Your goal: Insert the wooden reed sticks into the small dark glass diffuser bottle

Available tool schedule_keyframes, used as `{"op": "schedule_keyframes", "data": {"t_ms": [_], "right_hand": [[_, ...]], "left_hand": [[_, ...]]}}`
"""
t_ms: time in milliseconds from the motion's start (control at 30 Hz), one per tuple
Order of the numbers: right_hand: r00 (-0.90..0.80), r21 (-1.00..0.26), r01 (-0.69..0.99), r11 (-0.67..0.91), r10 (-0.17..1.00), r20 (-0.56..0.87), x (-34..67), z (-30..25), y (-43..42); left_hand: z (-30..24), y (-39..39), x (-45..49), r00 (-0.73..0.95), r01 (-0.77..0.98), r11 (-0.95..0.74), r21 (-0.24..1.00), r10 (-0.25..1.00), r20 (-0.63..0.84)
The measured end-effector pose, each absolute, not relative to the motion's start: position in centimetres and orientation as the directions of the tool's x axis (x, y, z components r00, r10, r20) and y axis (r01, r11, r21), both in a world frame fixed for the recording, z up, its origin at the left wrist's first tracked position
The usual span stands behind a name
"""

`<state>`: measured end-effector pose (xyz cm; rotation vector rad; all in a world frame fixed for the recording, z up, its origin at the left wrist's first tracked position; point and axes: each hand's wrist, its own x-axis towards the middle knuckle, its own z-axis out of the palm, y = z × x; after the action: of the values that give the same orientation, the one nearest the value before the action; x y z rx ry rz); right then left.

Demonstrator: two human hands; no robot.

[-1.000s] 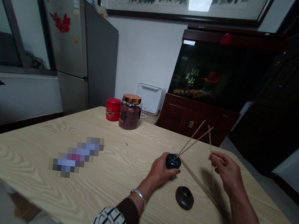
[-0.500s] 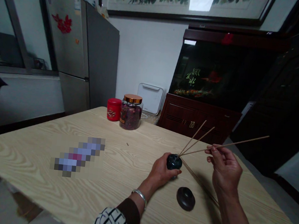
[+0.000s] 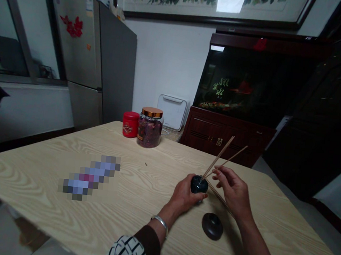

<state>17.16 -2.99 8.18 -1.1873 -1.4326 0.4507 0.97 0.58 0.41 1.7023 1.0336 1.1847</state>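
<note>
My left hand (image 3: 184, 194) is wrapped round a small dark round holder (image 3: 198, 184) that stands on the wooden table (image 3: 120, 203). Thin wooden sticks (image 3: 221, 155) rise out of the holder's top and lean to the upper right. My right hand (image 3: 233, 191) is just right of the holder, its fingers pinched on one of the sticks near the opening. More sticks (image 3: 220, 197) lie flat on the table under my right hand. A dark round lid (image 3: 212, 226) lies on the table in front of the holder.
A red tin (image 3: 130, 124) and a glass jar with a copper lid (image 3: 149, 127) stand at the table's far edge. A blurred object (image 3: 89, 176) lies at mid-left. Behind are a fridge (image 3: 95, 58), a fish tank on a dark cabinet (image 3: 241, 94) and a white box (image 3: 172, 111).
My right hand has brought a stick from out at the right in to the holder, so the stick now stands with the others. My left hand has stayed on the holder.
</note>
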Motion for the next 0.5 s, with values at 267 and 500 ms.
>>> {"op": "schedule_keyframes", "data": {"t_ms": [267, 500], "right_hand": [[0.182, -0.479, 0.877, -0.045, 0.952, 0.244, 25.0, 4.9, -2.3], [0.157, -0.309, 0.939, -0.151, 0.988, -0.005, 26.1, 1.8, -1.4]], "left_hand": [[0.4, 0.6, 0.9, 0.235, 0.174, -0.349, 0.921, 0.923, 0.306], [0.7, 0.3, 0.8, 0.237, 0.165, -0.347, 0.923, 0.922, 0.305]]}}
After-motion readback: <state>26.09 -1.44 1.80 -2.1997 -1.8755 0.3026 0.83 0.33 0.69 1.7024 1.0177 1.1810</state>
